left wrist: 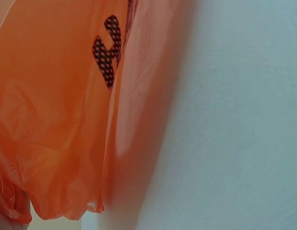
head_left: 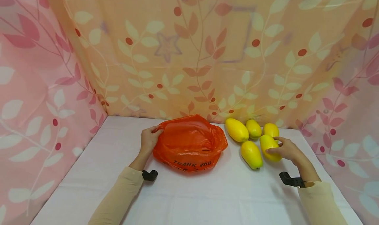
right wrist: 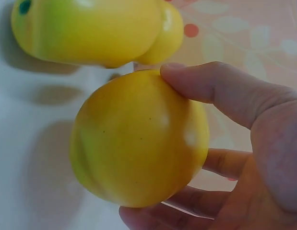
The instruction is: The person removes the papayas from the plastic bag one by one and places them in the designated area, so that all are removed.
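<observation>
An orange-red plastic bag (head_left: 189,139) with "THANK YOU" printed in black lies on the white tabletop, its mouth spread wide. My left hand (head_left: 149,140) pinches the bag's left rim between thumb and fingers. In the left wrist view the bag (left wrist: 52,110) fills the left half, and the fingers are mostly hidden. At the right, my right hand (head_left: 287,148) grips a yellow-green mango (head_left: 268,147). Seen from the right wrist, the thumb lies over the top of this mango (right wrist: 138,139) and the fingers curl beneath it.
Other mangoes stay grouped near the held one: a long one (head_left: 237,130), a greener one (head_left: 251,155) in front, one (head_left: 253,129) at the back and one (head_left: 270,130) behind my right hand. Patterned cloth (head_left: 195,54) walls the table (head_left: 189,198) at the back and sides.
</observation>
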`<act>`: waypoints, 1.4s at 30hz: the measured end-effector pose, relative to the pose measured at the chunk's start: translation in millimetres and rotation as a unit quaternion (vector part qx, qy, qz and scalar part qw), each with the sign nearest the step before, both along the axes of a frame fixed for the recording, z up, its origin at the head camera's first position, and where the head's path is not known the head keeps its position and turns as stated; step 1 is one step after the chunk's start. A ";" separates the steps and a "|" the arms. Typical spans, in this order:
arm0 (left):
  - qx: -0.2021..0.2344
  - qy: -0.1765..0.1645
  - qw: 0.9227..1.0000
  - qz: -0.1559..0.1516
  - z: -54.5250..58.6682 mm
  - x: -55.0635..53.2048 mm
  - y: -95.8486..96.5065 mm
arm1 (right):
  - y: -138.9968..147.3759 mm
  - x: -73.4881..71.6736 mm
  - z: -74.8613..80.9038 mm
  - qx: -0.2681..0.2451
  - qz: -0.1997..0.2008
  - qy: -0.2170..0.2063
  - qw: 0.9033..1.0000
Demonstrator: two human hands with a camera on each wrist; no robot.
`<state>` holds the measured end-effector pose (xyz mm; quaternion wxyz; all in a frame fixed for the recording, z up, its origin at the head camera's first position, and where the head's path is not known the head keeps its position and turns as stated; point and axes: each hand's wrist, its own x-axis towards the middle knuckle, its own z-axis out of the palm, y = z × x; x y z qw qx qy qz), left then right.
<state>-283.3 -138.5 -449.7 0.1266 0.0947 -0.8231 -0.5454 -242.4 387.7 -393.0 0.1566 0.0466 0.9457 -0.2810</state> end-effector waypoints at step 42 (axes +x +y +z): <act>0.013 0.003 1.000 0.006 -3.2 -0.7 -1.8 | 2.7 -4.0 -18.3 0.008 -0.047 -0.030 0.998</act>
